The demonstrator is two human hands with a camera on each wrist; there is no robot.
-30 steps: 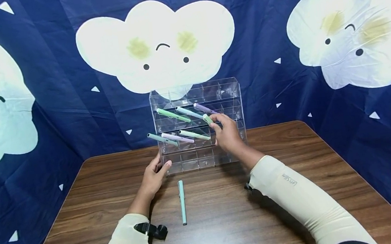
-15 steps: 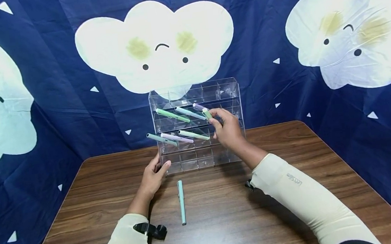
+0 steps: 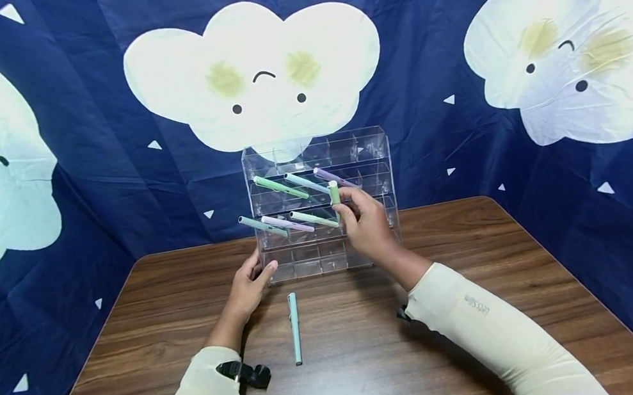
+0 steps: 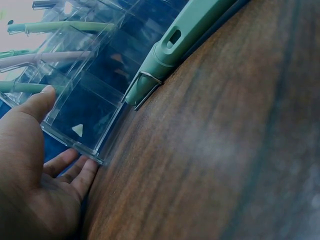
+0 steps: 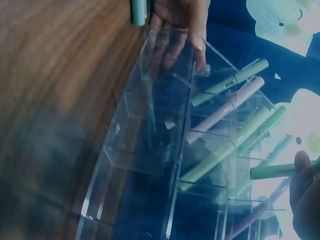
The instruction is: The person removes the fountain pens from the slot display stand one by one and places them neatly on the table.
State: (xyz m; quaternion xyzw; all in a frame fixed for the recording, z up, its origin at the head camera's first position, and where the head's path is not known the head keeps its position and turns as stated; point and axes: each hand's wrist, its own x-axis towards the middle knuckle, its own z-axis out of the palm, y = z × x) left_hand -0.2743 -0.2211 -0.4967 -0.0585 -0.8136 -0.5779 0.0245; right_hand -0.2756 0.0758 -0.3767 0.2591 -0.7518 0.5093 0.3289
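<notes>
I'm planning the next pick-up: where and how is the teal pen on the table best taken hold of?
Probably pinch the teal pen mid-barrel across its narrow width, coming from above and the right. It lies flat, pointing lengthwise toward the transparent rack; its clip end is the far one, and the left sleeve occupies the left side.

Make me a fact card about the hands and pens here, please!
Held pen: green, pinched by the right hand
Left hand: holds the clear rack low on its left side
Upper pens, left to right: bright green pen, light blue pen, purple pen
Lower pens: teal pen, lilac pen, pale green pen
Table: one turquoise pen lying in front of the rack
</notes>
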